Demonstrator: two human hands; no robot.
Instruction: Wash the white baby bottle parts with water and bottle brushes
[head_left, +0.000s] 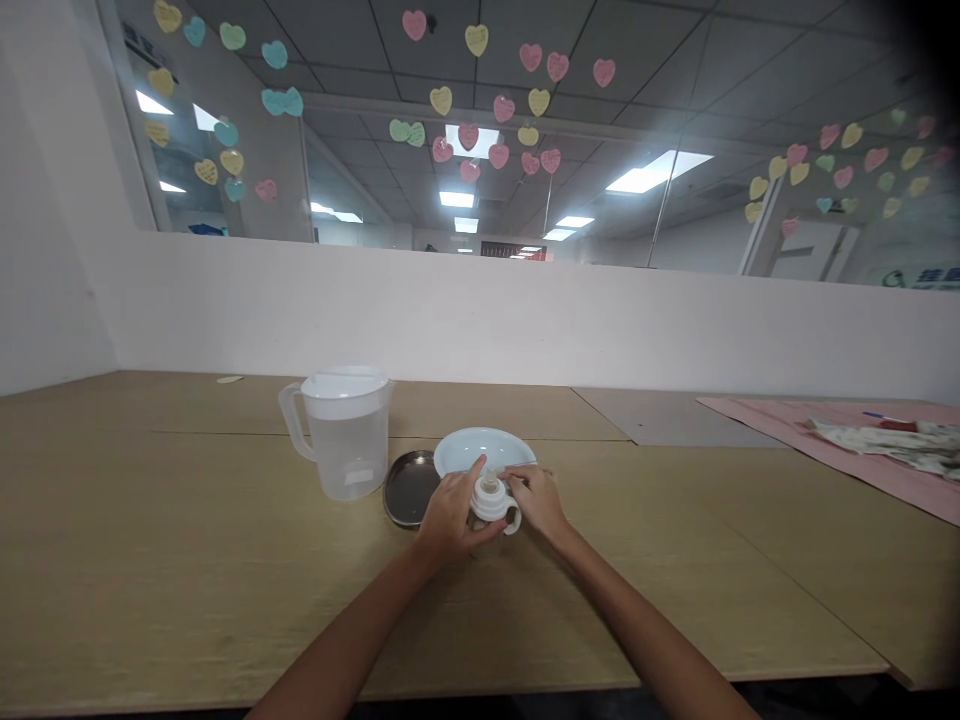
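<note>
A white baby bottle [489, 502] with a ring-shaped side handle and a pale, see-through teat on top is in front of me. My left hand [452, 515] is wrapped round it from the left, thumb up beside the teat. Close by on the right, my right hand [537, 497] has its fingers pinched together near the teat. Something thin and pale seems to run at those fingertips, too small to name. Just behind both hands is a white bowl [480, 440]. A dark metal tray [409, 490] lies left of the bowl, partly hidden by my left hand.
A clear plastic pitcher [349, 450] with liquid in it stands to the left, beside the tray. On the right, a pink cloth [750, 415] carries a crumpled white cloth [885, 445] and a blue pen [885, 416]. A white wall [480, 320] backs the wooden table [225, 580].
</note>
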